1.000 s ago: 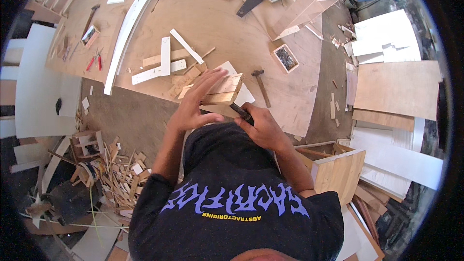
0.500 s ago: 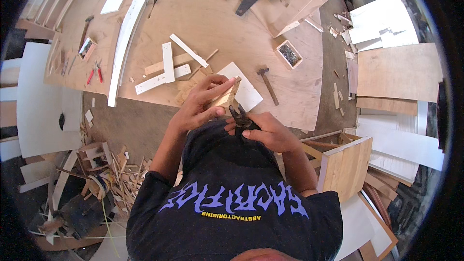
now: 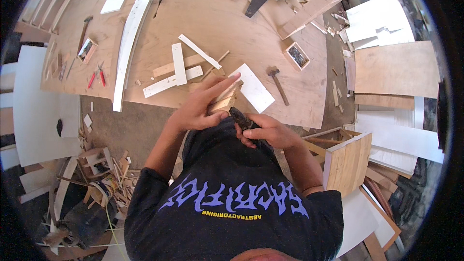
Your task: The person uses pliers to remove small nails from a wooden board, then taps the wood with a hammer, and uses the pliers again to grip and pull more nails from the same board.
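Board of pale wood (image 3: 225,101) held in the left hand (image 3: 197,108), fingers stretched along its upper face, thumb against the near edge; right hand (image 3: 266,131) with fingers curled round a dark hand tool (image 3: 238,117), apparently pincers, its head at the board's near end. White rectangular panel (image 3: 255,89) just right of the left fingertips; hammer (image 3: 279,87) farther right, ahead of the right fingers, both on the plywood worktop (image 3: 304,94)

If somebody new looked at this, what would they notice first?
Probably the black shirt with purple lettering, filling the bottom middle. Just above it, the left hand holds a wooden piece and the right hand a dark tool. A long white strip also stands out, upper left, on the wooden work surface.
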The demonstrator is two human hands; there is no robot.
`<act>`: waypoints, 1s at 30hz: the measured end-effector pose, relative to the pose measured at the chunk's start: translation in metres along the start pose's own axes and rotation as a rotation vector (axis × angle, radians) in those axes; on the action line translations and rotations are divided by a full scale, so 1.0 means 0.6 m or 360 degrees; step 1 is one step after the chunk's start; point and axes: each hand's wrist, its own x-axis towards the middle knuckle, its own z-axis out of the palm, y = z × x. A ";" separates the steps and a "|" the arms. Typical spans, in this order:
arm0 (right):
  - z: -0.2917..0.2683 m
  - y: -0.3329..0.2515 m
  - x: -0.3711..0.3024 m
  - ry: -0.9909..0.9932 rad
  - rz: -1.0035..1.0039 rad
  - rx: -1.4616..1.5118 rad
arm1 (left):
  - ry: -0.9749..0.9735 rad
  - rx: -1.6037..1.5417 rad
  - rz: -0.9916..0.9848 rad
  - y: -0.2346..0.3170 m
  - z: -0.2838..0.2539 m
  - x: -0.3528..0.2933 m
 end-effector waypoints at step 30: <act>-0.024 -0.015 0.024 0.0458 0.0181 -0.0239 | 0.0978 -0.0082 -0.0106 -0.036 -0.153 -0.099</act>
